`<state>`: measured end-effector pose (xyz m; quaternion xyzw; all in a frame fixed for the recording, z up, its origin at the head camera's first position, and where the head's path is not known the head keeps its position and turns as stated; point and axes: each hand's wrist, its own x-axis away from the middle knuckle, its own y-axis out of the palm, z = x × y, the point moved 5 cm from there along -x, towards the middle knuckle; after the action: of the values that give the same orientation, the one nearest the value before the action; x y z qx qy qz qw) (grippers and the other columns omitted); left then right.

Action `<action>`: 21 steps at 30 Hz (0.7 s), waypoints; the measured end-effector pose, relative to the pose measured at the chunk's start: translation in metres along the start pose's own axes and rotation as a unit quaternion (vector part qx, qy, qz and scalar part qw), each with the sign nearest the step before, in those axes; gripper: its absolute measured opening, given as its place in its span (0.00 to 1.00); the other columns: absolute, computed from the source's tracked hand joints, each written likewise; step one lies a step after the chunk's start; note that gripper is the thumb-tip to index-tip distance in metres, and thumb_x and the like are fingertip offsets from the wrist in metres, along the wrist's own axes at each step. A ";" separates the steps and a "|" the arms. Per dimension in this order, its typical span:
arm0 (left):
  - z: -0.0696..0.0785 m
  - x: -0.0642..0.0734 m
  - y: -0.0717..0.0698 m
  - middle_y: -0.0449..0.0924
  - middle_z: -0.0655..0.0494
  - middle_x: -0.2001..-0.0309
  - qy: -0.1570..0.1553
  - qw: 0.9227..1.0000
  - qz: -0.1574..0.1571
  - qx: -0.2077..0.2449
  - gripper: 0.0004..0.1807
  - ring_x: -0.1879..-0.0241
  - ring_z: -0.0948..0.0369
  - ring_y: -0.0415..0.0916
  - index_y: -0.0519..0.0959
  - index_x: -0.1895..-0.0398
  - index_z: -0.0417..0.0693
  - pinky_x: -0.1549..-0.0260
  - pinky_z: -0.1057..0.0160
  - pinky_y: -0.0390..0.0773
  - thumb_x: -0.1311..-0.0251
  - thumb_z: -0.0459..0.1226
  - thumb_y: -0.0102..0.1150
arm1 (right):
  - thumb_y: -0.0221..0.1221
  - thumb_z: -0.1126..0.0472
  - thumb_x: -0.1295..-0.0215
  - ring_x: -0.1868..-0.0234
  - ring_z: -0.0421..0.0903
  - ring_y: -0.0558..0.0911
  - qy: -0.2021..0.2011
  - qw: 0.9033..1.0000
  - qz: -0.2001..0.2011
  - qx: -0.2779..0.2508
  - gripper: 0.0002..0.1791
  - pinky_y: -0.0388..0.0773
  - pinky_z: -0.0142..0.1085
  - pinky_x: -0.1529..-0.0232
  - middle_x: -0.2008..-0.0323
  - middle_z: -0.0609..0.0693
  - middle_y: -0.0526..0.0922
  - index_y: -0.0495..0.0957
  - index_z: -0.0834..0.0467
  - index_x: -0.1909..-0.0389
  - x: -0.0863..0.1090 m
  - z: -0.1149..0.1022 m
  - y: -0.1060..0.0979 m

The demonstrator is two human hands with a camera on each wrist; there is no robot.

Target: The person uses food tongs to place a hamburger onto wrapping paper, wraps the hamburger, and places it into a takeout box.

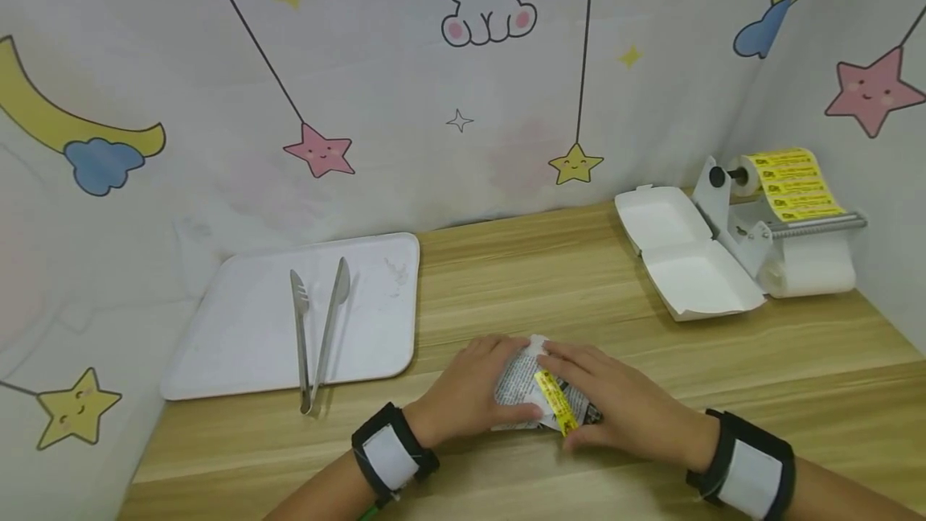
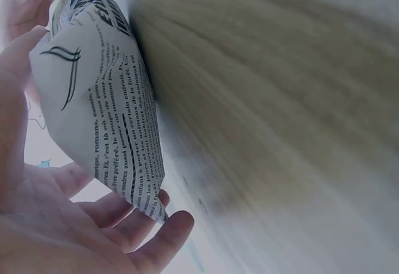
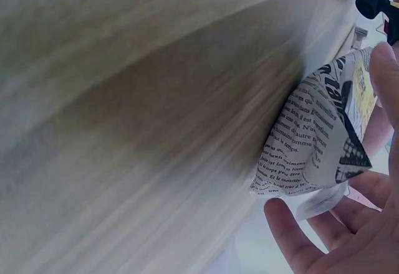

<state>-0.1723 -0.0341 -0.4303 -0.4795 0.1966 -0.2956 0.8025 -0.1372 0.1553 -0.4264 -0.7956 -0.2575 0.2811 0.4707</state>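
Observation:
A small package (image 1: 519, 380) wrapped in newsprint-patterned paper sits on the wooden table, with a yellow printed label (image 1: 555, 402) stuck across its top. My left hand (image 1: 466, 392) holds its left side, thumb toward me and fingers round the far side. On the other side my right hand (image 1: 625, 400) grips it, the thumb near the label's lower end. The left wrist view shows folded paper (image 2: 103, 99) between thumb and fingers. In the right wrist view the package's pointed, folded end (image 3: 312, 143) lies within my curved fingers. What is inside the wrapping is hidden.
At the left, metal tongs (image 1: 336, 328) lie across a white tray (image 1: 239, 328), their joined end over its front edge. An opened white takeaway box (image 1: 698, 276) stands at the back right, beside a label dispenser (image 1: 745, 239) with a roll of yellow labels (image 1: 796, 183). A printed curtain (image 1: 405, 87) hangs behind.

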 end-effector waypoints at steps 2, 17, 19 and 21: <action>0.001 0.000 -0.002 0.72 0.50 0.34 -0.003 1.000 0.001 0.006 0.47 0.34 0.54 0.67 0.65 0.26 0.48 0.34 0.49 0.68 0.44 0.59 0.71 | 0.74 0.38 0.50 0.28 0.52 0.68 0.010 1.000 -0.001 -0.004 0.55 0.71 0.51 0.34 0.25 0.53 0.64 0.63 0.54 0.24 0.000 0.000 -0.002; -0.003 0.000 -0.009 0.64 0.43 0.27 -0.034 0.998 0.024 0.052 0.53 0.28 0.48 0.63 0.63 0.24 0.45 0.32 0.44 0.65 0.47 0.62 0.72 | 0.65 0.44 0.32 0.31 0.57 0.72 0.058 0.997 0.055 0.018 0.40 0.73 0.56 0.37 0.28 0.56 0.67 0.64 0.55 0.24 0.010 0.009 -0.030; -0.003 -0.001 -0.011 0.62 0.42 0.26 -0.040 0.997 0.029 0.058 0.52 0.27 0.47 0.61 0.62 0.24 0.45 0.31 0.44 0.64 0.45 0.62 0.70 | 0.64 0.47 0.31 0.31 0.58 0.71 0.065 0.996 0.065 0.022 0.38 0.72 0.57 0.37 0.28 0.57 0.67 0.63 0.55 0.24 0.012 0.013 -0.035; -0.003 -0.003 -0.013 0.61 0.42 0.25 -0.044 0.996 0.036 0.063 0.52 0.26 0.47 0.59 0.61 0.23 0.45 0.31 0.44 0.63 0.44 0.62 0.69 | 0.64 0.49 0.30 0.31 0.60 0.70 0.073 0.994 0.077 0.024 0.37 0.71 0.59 0.37 0.28 0.59 0.67 0.64 0.56 0.25 0.014 0.018 -0.040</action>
<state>-0.1803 -0.0390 -0.4204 -0.4329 0.1593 -0.2571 0.8492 -0.1450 0.1926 -0.4005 -0.8201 -0.1537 0.2633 0.4842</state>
